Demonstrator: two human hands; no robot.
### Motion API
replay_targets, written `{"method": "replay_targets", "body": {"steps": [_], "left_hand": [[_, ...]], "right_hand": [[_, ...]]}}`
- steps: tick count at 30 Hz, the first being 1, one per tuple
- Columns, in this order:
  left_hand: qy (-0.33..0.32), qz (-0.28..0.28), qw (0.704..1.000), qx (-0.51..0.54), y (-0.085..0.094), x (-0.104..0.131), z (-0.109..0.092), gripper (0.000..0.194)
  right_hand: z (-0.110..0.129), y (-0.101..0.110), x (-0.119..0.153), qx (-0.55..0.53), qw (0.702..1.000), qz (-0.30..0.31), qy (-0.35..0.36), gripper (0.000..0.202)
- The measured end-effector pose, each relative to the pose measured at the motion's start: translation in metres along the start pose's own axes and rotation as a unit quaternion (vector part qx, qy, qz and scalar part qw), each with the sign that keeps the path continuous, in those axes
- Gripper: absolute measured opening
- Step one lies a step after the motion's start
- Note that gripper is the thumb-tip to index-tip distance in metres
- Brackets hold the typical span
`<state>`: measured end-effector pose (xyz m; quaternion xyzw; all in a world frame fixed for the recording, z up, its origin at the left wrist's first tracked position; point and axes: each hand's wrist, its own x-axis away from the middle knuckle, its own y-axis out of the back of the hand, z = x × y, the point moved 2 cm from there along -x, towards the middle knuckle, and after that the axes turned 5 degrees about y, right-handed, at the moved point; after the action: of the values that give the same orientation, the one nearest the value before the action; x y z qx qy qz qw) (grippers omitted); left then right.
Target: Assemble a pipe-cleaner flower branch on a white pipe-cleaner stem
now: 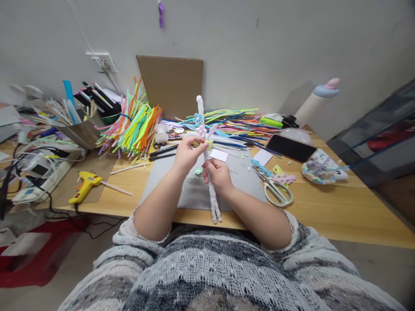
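A white fuzzy stem (pixel 212 196), wrapped like a branch and split at its lower end, stands nearly upright between my hands. My right hand (pixel 220 175) is closed around its middle. Higher up, my left hand (pixel 189 152) pinches a small yellow flower (pixel 210 144) against the stem; the fingertips partly cover it. Above that, a pink flower (pixel 201 131) and a blue flower (pixel 197 119) sit on the stem. Behind my right fingers a small green flower (pixel 198 172) shows over the grey mat (pixel 168 185).
Scissors (pixel 278 192) lie right of the mat, near a dark phone (pixel 291 147). On the left are a yellow glue gun (pixel 86 185) with its cable, a power strip (pixel 42 177) and a bundle of colourful pipe cleaners (pixel 136 125). More pipe cleaners (pixel 233 123) lie along the wall.
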<state>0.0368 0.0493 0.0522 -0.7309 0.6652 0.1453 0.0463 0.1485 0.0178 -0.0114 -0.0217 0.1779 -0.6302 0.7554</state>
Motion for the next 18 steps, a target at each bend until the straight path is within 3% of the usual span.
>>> {"method": "replay_targets", "body": {"steps": [4, 7, 10, 12, 15, 18], "left_hand": [[0.033, 0.029, 0.997, 0.060, -0.002, -0.004, 0.002, 0.022], [0.021, -0.028, 0.994, 0.103, 0.001, -0.002, 0.006, 0.020], [-0.046, -0.140, 0.989, 0.009, 0.006, 0.006, 0.005, 0.017], [-0.097, -0.174, 0.974, -0.104, 0.006, 0.013, 0.000, 0.017], [-0.123, -0.164, 0.957, -0.207, 0.003, 0.017, -0.008, 0.018], [-0.112, -0.133, 0.955, -0.241, -0.001, 0.015, -0.011, 0.017]], "right_hand": [[0.000, 0.000, 0.000, 0.004, 1.000, -0.005, 0.002, 0.027], [0.000, 0.001, 0.000, 0.004, 1.000, -0.011, 0.007, 0.027], [-0.001, 0.001, 0.000, 0.003, 1.000, -0.013, 0.006, 0.027], [-0.002, 0.002, 0.000, 0.005, 1.000, -0.016, 0.005, 0.027], [-0.002, 0.002, 0.000, 0.011, 1.000, -0.020, 0.008, 0.027], [-0.002, 0.002, 0.000, 0.015, 1.000, -0.017, 0.013, 0.027]]}}
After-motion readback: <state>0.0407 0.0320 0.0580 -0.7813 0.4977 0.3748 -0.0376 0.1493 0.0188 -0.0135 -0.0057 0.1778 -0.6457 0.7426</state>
